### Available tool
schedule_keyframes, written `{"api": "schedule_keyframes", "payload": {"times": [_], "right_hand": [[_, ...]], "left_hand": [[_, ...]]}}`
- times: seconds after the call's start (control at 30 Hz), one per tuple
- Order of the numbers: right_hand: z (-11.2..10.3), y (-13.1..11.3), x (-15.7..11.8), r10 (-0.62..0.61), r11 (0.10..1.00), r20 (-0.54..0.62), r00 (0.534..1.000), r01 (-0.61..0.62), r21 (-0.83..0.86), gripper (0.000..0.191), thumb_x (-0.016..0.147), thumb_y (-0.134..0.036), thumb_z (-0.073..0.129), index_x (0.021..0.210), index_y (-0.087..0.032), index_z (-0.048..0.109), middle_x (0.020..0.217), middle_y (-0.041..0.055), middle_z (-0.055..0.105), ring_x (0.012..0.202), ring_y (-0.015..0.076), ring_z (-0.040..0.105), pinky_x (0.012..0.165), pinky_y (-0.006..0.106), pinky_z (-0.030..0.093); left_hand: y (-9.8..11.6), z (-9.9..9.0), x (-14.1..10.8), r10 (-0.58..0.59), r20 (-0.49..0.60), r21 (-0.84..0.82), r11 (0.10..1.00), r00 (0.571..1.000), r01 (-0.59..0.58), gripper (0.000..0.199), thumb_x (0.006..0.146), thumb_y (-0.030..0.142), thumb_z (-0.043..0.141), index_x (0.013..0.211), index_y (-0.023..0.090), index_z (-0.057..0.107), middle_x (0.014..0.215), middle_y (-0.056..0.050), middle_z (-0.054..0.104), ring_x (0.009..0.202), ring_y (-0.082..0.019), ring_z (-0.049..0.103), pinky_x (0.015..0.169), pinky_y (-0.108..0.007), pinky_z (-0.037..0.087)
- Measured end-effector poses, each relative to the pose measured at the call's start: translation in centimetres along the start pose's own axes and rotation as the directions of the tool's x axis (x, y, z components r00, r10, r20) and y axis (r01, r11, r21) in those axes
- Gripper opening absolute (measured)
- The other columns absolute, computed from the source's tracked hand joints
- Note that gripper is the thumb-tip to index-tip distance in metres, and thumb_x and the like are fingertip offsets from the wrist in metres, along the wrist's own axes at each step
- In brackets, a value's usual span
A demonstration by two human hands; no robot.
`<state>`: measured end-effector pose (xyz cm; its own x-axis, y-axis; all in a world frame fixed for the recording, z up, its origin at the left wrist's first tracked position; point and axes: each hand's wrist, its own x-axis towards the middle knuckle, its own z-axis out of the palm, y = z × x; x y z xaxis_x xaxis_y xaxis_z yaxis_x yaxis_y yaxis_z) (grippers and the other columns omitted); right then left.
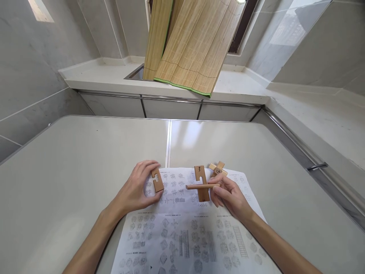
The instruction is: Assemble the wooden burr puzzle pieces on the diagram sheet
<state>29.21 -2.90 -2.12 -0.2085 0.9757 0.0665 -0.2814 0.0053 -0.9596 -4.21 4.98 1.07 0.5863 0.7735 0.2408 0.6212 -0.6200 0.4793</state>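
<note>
My L hand (141, 186) spans the notched block (158, 185) end to end, my R hand (229, 193) pinches the crossed pcs (196, 187) by one end, both over the paper (155, 247); I'd est. light, stiff wood, prob. slick, so hold ends/edges, w/ care near thin notches.

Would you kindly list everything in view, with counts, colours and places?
Notched wooden piece: one, brown, between left thumb and fingers
Crossed wooden pieces: two visible, brown, at right fingers
Wooden cluster: one, light and darker brown, beyond the right hand
Printed sheet: one, white with dark drawings, on the table
Table: one, pale grey, foreground
Bamboo matting: count unclear, tan with green edging, over the counter
Counter: one, white, beyond the table
Sink edge: one, metallic, left of the matting
Walls: several, grey, around
Hands: two, left and right, over the sheet
</note>
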Motion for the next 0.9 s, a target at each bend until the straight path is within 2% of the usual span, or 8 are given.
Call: {"api": "schedule_keyframes", "payload": {"times": [0.07, 0.13, 0.23, 0.33, 0.4, 0.57, 0.73, 0.9], "right_hand": [[0.1, -0.1, -0.1, 0.001, 1.000, 0.020, 1.000, -0.001, -0.001, 0.017, 0.101, -0.038, 0.070, 0.107, -0.022, 0.068, 0.055, -0.0085, 0.051, 0.047, 0.0101, 0.046, 0.053, 0.025, 0.043], [0.4, -0.2, -0.1, 0.015, 1.000, 0.042, 0.999, -0.014, -0.015, 0.019, 0.100, -0.039, 0.071, 0.106, -0.021, 0.068, 0.055, -0.0085, 0.050, 0.048, 0.0104, 0.047, 0.054, 0.026, 0.045], [0.8, -0.5, -0.3, 0.056, 0.997, 0.091, 0.994, -0.051, -0.062, 0.023, 0.098, -0.041, 0.073, 0.106, -0.020, 0.069, 0.062, -0.0058, 0.055, 0.050, 0.0109, 0.053, 0.052, 0.025, 0.046], [1.2, -0.7, -0.4, 0.108, 0.990, 0.152, 0.983, -0.092, -0.105, 0.027, 0.096, -0.044, 0.075, 0.106, -0.019, 0.070, 0.070, -0.0018, 0.063, 0.052, 0.0109, 0.057, 0.049, 0.023, 0.043], [1.4, -0.7, -0.4, 0.140, 0.985, 0.183, 0.973, -0.118, -0.126, 0.028, 0.095, -0.044, 0.076, 0.106, -0.019, 0.070, 0.075, 0.0006, 0.068, 0.053, 0.0110, 0.060, 0.050, 0.023, 0.043], [1.8, -0.2, -0.7, 0.177, 0.974, 0.242, 0.954, -0.134, -0.184, 0.028, 0.093, -0.044, 0.078, 0.106, -0.019, 0.072, 0.077, 0.0013, 0.069, 0.056, 0.0132, 0.065, 0.054, 0.025, 0.047], [2.1, 0.0, -0.9, 0.218, 0.963, 0.278, 0.935, -0.160, -0.218, 0.028, 0.091, -0.043, 0.080, 0.106, -0.019, 0.076, 0.074, 0.0009, 0.071, 0.057, 0.0140, 0.067, 0.055, 0.024, 0.048], [2.4, -0.1, -1.2, 0.247, 0.953, 0.304, 0.920, -0.174, -0.247, 0.025, 0.090, -0.041, 0.081, 0.101, -0.019, 0.078, 0.074, 0.0012, 0.072, 0.058, 0.0137, 0.068, 0.053, 0.022, 0.047]], "left_hand": [[0.5, 0.3, 0.0, 0.031, -0.040, 0.001, 1.000, 0.999, -0.031, 0.064, 0.089, 0.038, 0.074, 0.146, 0.025, 0.047, 0.148, -0.014, 0.054, 0.139, -0.035, 0.048, 0.112, -0.051, 0.048], [1.3, 0.7, 0.0, 0.049, -0.096, -0.033, 0.998, 0.994, -0.052, 0.051, 0.094, 0.036, 0.071, 0.140, 0.025, 0.053, 0.142, -0.013, 0.059, 0.135, -0.031, 0.053, 0.111, -0.048, 0.048], [2.9, 1.6, 0.1, 0.021, -0.120, -0.182, 0.982, 0.993, -0.043, 0.029, 0.102, 0.034, 0.062, 0.129, 0.025, 0.060, 0.123, -0.009, 0.069, 0.114, -0.024, 0.064, 0.099, -0.039, 0.052], [4.5, 2.3, 0.2, -0.082, -0.021, -0.396, 0.916, 0.996, 0.067, 0.026, 0.106, 0.041, 0.054, 0.120, 0.023, 0.064, 0.093, -0.004, 0.072, 0.078, -0.017, 0.063, 0.070, -0.029, 0.049], [5.3, 2.6, 0.2, -0.114, 0.066, -0.511, 0.850, 0.991, 0.131, 0.034, 0.105, 0.050, 0.053, 0.114, 0.021, 0.066, 0.078, -0.002, 0.068, 0.067, -0.016, 0.058, 0.061, -0.027, 0.043], [6.2, 3.1, 0.2, -0.127, 0.225, -0.651, 0.718, 0.966, 0.246, 0.048, 0.100, 0.062, 0.054, 0.093, 0.017, 0.068, 0.071, -0.003, 0.066, 0.062, -0.015, 0.056, 0.057, -0.026, 0.040], [6.6, 3.4, 0.1, -0.156, 0.320, -0.687, 0.641, 0.935, 0.342, 0.042, 0.101, 0.054, 0.059, 0.085, 0.016, 0.065, 0.069, -0.004, 0.068, 0.060, -0.014, 0.059, 0.056, -0.025, 0.043], [6.7, 3.2, 0.2, -0.146, 0.363, -0.729, 0.571, 0.920, 0.379, 0.039, 0.100, 0.050, 0.062, 0.082, 0.016, 0.064, 0.065, -0.003, 0.067, 0.059, -0.013, 0.060, 0.057, -0.023, 0.044]]}}
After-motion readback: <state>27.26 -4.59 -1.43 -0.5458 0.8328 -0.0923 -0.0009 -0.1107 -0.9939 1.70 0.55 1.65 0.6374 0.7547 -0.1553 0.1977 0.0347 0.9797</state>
